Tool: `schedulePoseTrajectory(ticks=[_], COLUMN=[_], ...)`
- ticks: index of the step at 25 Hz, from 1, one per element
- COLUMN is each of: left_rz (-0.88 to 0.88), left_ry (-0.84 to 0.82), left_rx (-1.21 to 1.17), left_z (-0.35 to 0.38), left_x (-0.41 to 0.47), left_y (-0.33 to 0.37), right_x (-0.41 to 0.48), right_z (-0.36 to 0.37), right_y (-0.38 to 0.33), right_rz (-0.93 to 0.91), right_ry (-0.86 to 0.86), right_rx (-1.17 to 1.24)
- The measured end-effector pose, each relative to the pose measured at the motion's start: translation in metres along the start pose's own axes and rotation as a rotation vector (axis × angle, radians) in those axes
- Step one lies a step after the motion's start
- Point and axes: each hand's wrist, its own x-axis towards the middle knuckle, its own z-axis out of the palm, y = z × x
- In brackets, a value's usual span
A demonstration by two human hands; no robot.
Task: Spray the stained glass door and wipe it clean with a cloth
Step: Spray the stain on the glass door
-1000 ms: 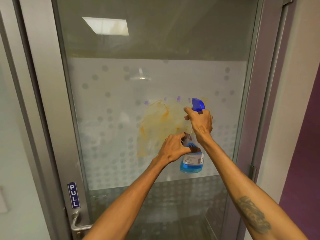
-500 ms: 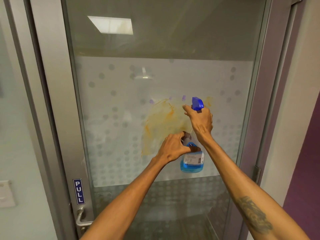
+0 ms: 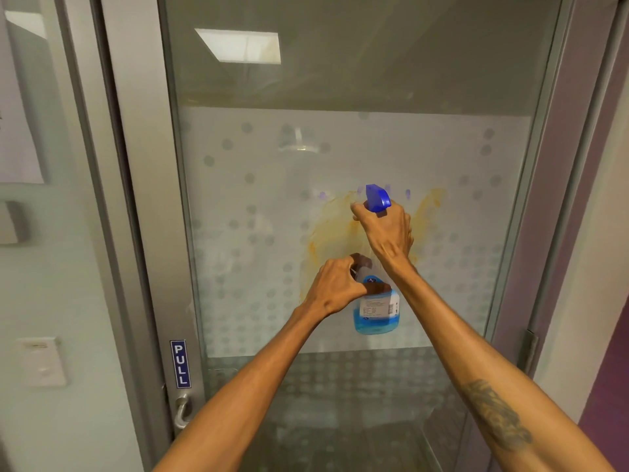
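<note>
A frosted glass door [image 3: 258, 206] with a dot pattern carries a smeared orange-yellow stain [image 3: 326, 233] at its middle. In front of the stain I hold a clear spray bottle [image 3: 376, 311] with blue liquid and a blue trigger head [image 3: 376, 197]. My right hand [image 3: 384, 229] is wrapped around the bottle's neck at the trigger, nozzle toward the glass. My left hand [image 3: 335, 287] grips the bottle's body lower down. No cloth is in view.
The grey metal door frame [image 3: 143, 233] runs down the left, with a blue PULL sign [image 3: 180, 364] and a lever handle [image 3: 182, 412] below it. A wall switch [image 3: 42, 362] sits further left. A purple wall [image 3: 609, 386] lies to the right.
The view has shifted left, so the door and stain sit further right in frame. Both hands keep the same hold on the bottle in front of the stain.
</note>
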Motion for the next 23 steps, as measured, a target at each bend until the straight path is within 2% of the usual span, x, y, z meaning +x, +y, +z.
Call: schedulePoseTrajectory(ticks=[10, 17, 23], left_rz=[-0.057, -0.047, -0.073], left_ry=[0.035, -0.026, -0.064], left_rx=[-0.018, -0.036, -0.012], left_z=[-0.043, -0.057, -0.065], left_x=[-0.02, -0.035, -0.046], left_y=[-0.03, -0.047, -0.059], right_x=[-0.028, -0.048, -0.065], right_z=[0.049, 0.069, 0.07], right_y=[-0.028, -0.035, -0.039], right_rz=[-0.109, 0.017, 0.049], right_ry=[-0.053, 0.026, 0.038], right_rx=[-0.04, -0.025, -0.009])
